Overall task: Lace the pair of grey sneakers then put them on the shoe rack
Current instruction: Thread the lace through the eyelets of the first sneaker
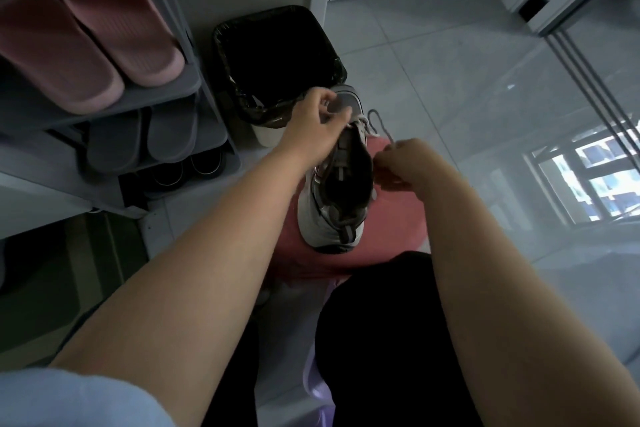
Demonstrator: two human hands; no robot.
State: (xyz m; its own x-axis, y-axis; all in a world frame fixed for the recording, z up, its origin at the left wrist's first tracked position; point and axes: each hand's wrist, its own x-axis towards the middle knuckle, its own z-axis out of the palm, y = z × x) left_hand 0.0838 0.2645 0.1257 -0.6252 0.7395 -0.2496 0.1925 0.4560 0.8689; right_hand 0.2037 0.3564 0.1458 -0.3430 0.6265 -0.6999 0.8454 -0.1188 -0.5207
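My bare forearms [207, 253] reach past the shoe rack [194, 88] to a pink stool [398, 222] propping one grey sneaker [329, 218] heel-near for lacing, where my left hand [317, 123] pinches by the front eyelets, steadying it I judge, while my right hand [407, 163] pinches the lace [384, 130] end.

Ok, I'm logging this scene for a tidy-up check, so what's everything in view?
sneaker: one, grey and white, on the stool
lace: one, grey, looping out beside the sneaker's front
stool: one, pink, under the sneaker
shoe rack: one, grey, at left
pink slippers: two, upper shelf
grey slippers: two, shelf below
dark shoes: two, black, lowest shelf
bin: one, black liner, beside the rack
left hand: one, grips sneaker's front
right hand: one, pinches lace
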